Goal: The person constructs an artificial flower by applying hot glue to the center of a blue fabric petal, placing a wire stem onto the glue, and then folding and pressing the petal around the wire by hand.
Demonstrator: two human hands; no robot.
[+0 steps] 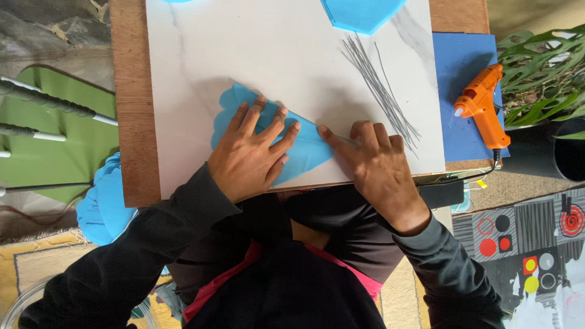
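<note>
A light blue paper piece [308, 149], fan-shaped with a scalloped left edge, lies on a white marbled board [256, 49]. My left hand [250, 152] rests flat on it with fingers spread. My right hand [372, 161] presses at the paper's narrow right tip, index finger on the tip, and seems to pinch a thin grey wire there. A bundle of thin grey wires [381, 88] lies just above my right hand.
An orange glue gun [482, 103] lies on a blue sheet [463, 55] at the right. More blue paper [361, 13] sits at the board's top. Blue paper pieces [100, 201] hang at the left, beside a green sheet [55, 152]. A plant [542, 67] stands far right.
</note>
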